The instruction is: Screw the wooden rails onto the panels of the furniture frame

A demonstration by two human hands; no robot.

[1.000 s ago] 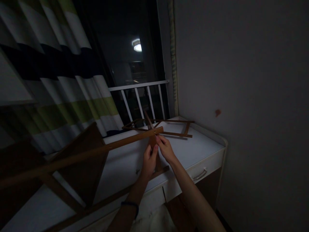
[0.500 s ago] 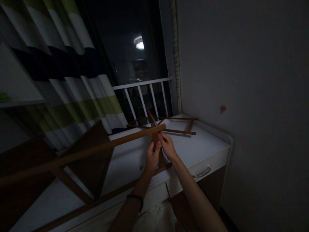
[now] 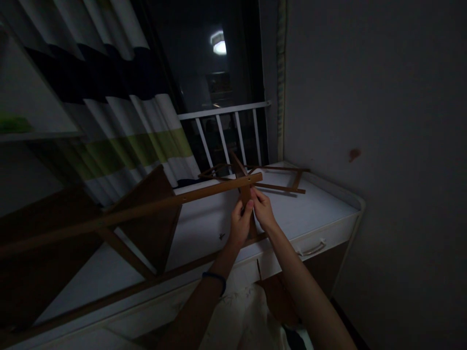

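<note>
A brown wooden folding frame point(image 3: 146, 209) lies across the white cabinet top point(image 3: 314, 209), its long rail running from lower left to the middle. Both my hands meet at the upright slat point(image 3: 243, 188) where it crosses that rail. My left hand point(image 3: 241, 224) is closed on the slat from the left, thumb up against it. My right hand point(image 3: 263, 209) pinches the same slat from the right, just under the rail's end. A thinner part of the frame point(image 3: 280, 179) lies flat behind my hands.
A dark window with a white railing point(image 3: 228, 127) is behind the cabinet. A striped curtain point(image 3: 120, 121) hangs at left. A grey wall point(image 3: 383, 121) closes the right side. A drawer with a handle point(image 3: 310, 250) sits below the top's front edge.
My head has shifted, so everything sits a bit further right and higher in view. Both hands stay on the slat at the joint, with hardly any movement between them.
</note>
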